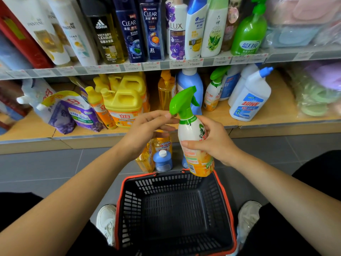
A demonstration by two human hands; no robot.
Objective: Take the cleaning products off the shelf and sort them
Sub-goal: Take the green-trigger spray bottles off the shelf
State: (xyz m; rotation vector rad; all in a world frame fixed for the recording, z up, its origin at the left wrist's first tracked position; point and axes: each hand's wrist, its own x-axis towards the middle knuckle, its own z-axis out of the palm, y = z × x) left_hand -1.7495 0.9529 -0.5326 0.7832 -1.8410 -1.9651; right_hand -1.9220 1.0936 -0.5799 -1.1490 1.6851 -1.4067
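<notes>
Two hands, right hand (212,141) gripping spray bottle (195,143), left hand (147,130) beside

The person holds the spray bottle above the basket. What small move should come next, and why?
Probably lower the spray bottle into the basket. The right hand grips its body, the left hand touches the green trigger head, and the bottle's base hangs just over the basket's far rim; the basket looks empty.

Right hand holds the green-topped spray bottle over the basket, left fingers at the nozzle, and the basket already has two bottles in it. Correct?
Not quite. The head view shows the basket holding nothing. Otherwise yes: the right hand holds the spray bottle over it, and the left hand has its fingers at the nozzle.
</notes>
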